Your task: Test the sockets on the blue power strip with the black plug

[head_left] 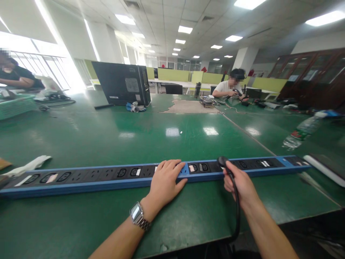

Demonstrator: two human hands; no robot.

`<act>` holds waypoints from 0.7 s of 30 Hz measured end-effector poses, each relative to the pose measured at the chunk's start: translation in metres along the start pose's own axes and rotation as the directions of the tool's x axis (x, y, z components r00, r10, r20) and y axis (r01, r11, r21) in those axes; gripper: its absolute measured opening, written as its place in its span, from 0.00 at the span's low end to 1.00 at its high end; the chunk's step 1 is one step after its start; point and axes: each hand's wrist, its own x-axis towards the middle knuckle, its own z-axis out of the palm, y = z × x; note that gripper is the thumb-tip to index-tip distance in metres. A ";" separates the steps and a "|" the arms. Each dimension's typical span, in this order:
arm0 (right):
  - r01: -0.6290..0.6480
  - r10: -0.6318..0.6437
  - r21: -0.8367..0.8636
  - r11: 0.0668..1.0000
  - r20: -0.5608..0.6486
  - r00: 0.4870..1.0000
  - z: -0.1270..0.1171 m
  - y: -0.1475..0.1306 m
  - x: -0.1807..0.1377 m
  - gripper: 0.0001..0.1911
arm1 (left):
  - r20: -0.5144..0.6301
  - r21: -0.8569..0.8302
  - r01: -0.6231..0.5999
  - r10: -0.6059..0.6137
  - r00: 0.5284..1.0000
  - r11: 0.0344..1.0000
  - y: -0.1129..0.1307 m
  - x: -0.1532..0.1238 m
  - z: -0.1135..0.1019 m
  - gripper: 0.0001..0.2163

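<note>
A long blue power strip [99,184] with a row of black sockets lies across the green table in front of me. My left hand [167,181], a metal-banded watch [138,215] on its wrist, grips the strip near its middle, with fingers over the top and the thumb along the near side. To the right, my right hand [239,181] is closed around a black plug [222,161]. The plug is over the sockets; whether it sits in one is hidden. Its thick black cable [237,212] hangs down past the table's front edge.
A black computer case [121,82] stands at the back left, with gloves [135,107] beside it. A plastic bottle [303,131] is at the right. One person [229,86] sits across the table, another [20,75] at far left near a green basket [17,106].
</note>
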 end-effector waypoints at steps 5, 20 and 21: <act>0.077 -0.094 -0.101 0.992 -0.172 0.981 -0.069 -0.040 0.012 0.20 | 0.004 -0.010 0.006 -0.006 1.000 1.000 0.001 0.001 0.000 0.21; -0.191 0.133 -0.252 0.949 -0.230 0.964 -0.134 -0.051 0.051 0.18 | 0.013 -0.009 0.012 -0.012 1.000 1.000 0.000 0.000 -0.001 0.24; -0.129 0.066 -0.251 0.959 -0.244 0.967 -0.127 -0.054 0.046 0.19 | 0.002 -0.019 0.019 -0.019 1.000 1.000 0.000 0.000 0.000 0.27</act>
